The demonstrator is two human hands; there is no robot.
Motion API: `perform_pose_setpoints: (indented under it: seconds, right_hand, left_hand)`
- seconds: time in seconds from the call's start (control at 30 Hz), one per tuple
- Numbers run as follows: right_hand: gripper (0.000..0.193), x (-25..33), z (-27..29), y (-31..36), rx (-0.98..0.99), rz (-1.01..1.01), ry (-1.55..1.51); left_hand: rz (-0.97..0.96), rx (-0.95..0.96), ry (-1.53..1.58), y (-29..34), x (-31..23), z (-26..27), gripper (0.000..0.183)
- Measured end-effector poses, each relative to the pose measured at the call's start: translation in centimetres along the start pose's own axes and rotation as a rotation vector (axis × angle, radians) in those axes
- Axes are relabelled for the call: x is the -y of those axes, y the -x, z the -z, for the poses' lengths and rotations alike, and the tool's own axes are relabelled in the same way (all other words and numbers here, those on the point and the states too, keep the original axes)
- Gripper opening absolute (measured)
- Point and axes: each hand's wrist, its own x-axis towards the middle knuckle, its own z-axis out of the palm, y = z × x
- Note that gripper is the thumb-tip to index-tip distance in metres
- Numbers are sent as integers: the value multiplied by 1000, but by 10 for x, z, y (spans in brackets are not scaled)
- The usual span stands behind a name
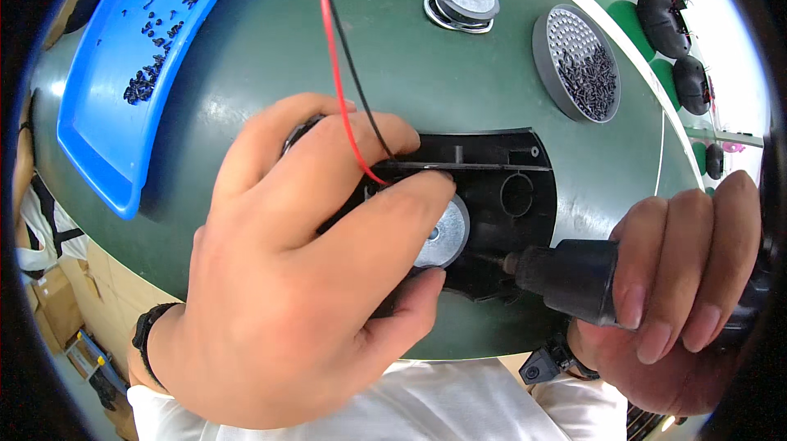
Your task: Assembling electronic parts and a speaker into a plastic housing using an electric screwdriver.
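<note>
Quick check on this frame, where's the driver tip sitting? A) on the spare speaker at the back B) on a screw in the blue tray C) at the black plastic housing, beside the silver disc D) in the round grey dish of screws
C: the right hand holds the electric screwdriver with its tip at the black plastic housing, just right of the silver disc, which the left hand steadies.

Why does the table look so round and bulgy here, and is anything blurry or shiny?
Head view: the fisheye lens bends the green table into a dome and darkens the picture's corners; the left hand and right hand, close to the lens, loom large but stay fairly sharp; soft glare whitens the tabletop near the blue tray; the far right edge is washed out bright.
</note>
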Motion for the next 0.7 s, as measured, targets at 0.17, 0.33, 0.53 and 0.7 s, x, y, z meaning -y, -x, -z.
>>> perform_pose_setpoints:
  seconds: [0.17,0.33,0.53,0.7]
  right_hand:
    - [29,0,11,2,11,-12,2]
    - [30,-1,27,1,100,-10,84]
    - [29,-3,7,-3,84,82,-12]
    - [26,-1,5,0,-11,20,-4]
  left_hand:
    - [-17,5,8,1,4,-1,46]
    - [-37,-7,45,2,9,-1,47]
    - [-10,14,22,2,8,0,47]
    - [-35,22,8,-4,6,0,48]
